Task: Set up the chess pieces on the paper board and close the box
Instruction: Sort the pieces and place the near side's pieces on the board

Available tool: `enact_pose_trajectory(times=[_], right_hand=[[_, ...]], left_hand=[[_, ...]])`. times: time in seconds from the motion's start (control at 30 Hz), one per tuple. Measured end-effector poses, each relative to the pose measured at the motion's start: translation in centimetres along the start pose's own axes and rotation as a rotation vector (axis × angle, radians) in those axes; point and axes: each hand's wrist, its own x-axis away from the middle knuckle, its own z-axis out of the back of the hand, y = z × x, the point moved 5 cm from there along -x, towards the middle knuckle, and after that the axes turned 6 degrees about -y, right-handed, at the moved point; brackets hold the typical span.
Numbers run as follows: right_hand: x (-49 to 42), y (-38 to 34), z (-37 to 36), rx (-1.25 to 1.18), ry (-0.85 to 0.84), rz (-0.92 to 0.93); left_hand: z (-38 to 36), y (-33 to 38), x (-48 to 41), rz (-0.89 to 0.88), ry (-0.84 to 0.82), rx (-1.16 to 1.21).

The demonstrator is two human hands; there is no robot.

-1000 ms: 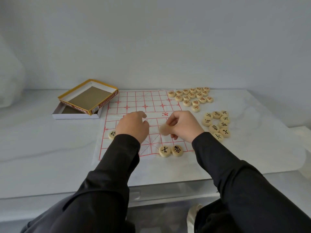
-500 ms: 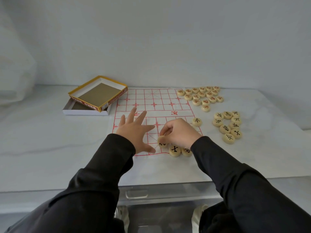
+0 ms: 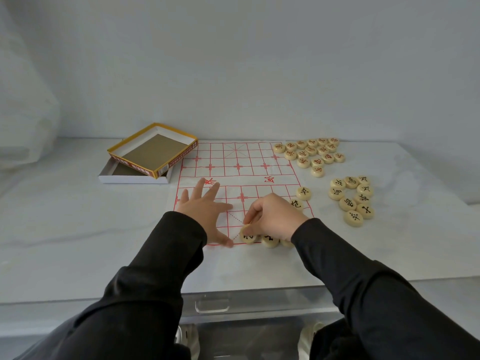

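At the board's [image 3: 249,162] near edge, right fingers [image 3: 254,214] pinch a piece [image 3: 248,238]; left fingers [image 3: 205,187] splayed

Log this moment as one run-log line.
left hand: spread on paper board | right hand: pinching black piece, near row | red pile, black pile: right of grid | box: open

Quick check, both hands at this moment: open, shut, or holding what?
The left hand is open, with its fingers spread flat on the paper board.
The right hand pinches a chess piece on the board's near row.
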Motion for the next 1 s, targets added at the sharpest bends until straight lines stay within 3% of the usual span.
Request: enact_pose_trajectory(times=[0.47,0.77,1.0], right_hand=[[0.2,0.1,0.2,0.172,0.033,0.010],[0.6,-0.1,-0.3,0.387,-0.059,0.095],[0.6,-0.6,-0.7,0.345,-0.076,0.145]], left_hand=[[0.5,0.2,0.1,-0.017,0.025,-0.032],[0.4,0.5,0.3,-0.028,0.002,0.000],[0.5,0.7,0.2,-0.038,0.027,0.016]])
